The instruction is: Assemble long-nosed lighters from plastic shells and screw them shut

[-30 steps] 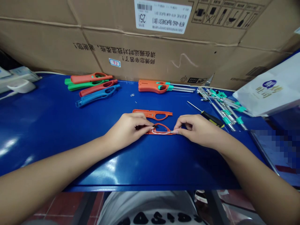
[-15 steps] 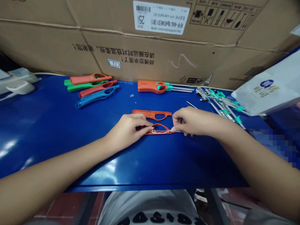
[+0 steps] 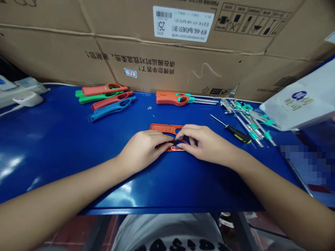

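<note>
Along the back, left: red, green and blue lighter bodies [image 3: 111,101], apart from my hands.
Left hand [image 3: 142,150]: clenched, fingertips [image 3: 169,140] seemingly pinching a small dark piece [image 3: 176,142].
Orange lighter shell [image 3: 164,128]: flat on the blue workbench [image 3: 52,150] under both hands, white wire [image 3: 175,149] at its near edge.
Right hand [image 3: 205,143]: gripping that same piece from the other side.
Far right: screwdriver [image 3: 237,134], near but not in the way.

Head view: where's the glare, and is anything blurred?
In the head view, glare streaks the blue table at far left and near its front edge; a pixelated patch blurs the lower right; wide-angle stretching shows toward the frame's edges.
</note>
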`<action>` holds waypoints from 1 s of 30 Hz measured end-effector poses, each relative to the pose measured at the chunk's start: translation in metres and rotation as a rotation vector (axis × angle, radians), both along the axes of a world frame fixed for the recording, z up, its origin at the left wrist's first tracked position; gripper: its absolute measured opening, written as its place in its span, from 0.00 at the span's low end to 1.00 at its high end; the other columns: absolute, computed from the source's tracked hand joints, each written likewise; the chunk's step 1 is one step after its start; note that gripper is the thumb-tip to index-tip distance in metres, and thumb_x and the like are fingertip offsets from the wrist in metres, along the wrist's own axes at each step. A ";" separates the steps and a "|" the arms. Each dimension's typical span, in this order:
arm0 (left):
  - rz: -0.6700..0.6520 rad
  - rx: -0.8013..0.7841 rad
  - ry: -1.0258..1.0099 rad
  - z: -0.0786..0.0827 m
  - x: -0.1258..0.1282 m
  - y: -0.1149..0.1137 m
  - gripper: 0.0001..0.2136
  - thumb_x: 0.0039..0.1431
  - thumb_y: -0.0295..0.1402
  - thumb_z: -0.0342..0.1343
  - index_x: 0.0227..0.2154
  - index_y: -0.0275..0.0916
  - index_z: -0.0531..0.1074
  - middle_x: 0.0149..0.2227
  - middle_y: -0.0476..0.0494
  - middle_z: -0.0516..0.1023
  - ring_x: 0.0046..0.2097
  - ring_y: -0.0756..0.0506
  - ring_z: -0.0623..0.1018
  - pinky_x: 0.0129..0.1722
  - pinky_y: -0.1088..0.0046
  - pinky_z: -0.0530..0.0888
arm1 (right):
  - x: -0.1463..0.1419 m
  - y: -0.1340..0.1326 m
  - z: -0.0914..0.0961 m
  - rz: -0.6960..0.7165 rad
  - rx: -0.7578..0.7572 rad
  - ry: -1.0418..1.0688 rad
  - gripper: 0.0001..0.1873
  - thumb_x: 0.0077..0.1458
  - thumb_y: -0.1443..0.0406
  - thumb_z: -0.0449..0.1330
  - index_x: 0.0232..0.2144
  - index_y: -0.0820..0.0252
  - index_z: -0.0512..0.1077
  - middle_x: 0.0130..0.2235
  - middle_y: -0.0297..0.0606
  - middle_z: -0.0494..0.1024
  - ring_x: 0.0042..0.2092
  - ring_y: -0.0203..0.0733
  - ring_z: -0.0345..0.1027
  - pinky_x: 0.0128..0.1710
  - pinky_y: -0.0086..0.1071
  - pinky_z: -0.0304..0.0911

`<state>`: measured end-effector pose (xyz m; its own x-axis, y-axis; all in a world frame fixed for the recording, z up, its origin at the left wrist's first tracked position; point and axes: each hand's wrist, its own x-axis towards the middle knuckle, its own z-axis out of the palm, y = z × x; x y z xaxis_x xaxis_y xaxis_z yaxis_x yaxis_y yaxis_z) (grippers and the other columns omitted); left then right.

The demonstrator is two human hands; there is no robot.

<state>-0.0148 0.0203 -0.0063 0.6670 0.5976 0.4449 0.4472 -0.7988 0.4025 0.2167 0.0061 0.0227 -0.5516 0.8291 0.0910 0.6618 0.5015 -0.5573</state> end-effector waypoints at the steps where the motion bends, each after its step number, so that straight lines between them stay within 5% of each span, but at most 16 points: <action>1: 0.012 0.005 0.014 0.000 0.000 -0.001 0.07 0.67 0.30 0.58 0.43 0.39 0.80 0.38 0.47 0.86 0.37 0.46 0.83 0.38 0.73 0.76 | -0.002 0.000 -0.005 0.007 0.034 0.003 0.05 0.61 0.67 0.61 0.40 0.59 0.76 0.41 0.38 0.79 0.34 0.35 0.70 0.35 0.29 0.62; 7: 0.054 0.001 0.079 0.007 0.000 -0.007 0.07 0.65 0.28 0.57 0.43 0.38 0.78 0.33 0.46 0.82 0.33 0.46 0.81 0.33 0.73 0.73 | -0.005 0.000 -0.020 0.072 0.154 -0.096 0.09 0.65 0.69 0.57 0.43 0.57 0.76 0.46 0.39 0.82 0.48 0.43 0.75 0.43 0.33 0.63; 13: 0.012 -0.120 0.095 0.014 -0.003 -0.005 0.12 0.61 0.22 0.56 0.46 0.39 0.76 0.39 0.44 0.81 0.42 0.44 0.80 0.38 0.71 0.76 | 0.000 -0.004 -0.016 0.106 0.245 -0.184 0.12 0.67 0.68 0.54 0.43 0.56 0.78 0.44 0.38 0.82 0.41 0.39 0.75 0.35 0.31 0.61; 30: 0.004 -0.297 -0.025 0.012 -0.004 0.002 0.13 0.56 0.19 0.62 0.43 0.38 0.78 0.35 0.51 0.84 0.36 0.50 0.83 0.38 0.79 0.77 | 0.006 0.003 -0.019 0.207 0.179 -0.009 0.10 0.66 0.70 0.55 0.42 0.59 0.76 0.42 0.39 0.81 0.42 0.39 0.75 0.41 0.30 0.65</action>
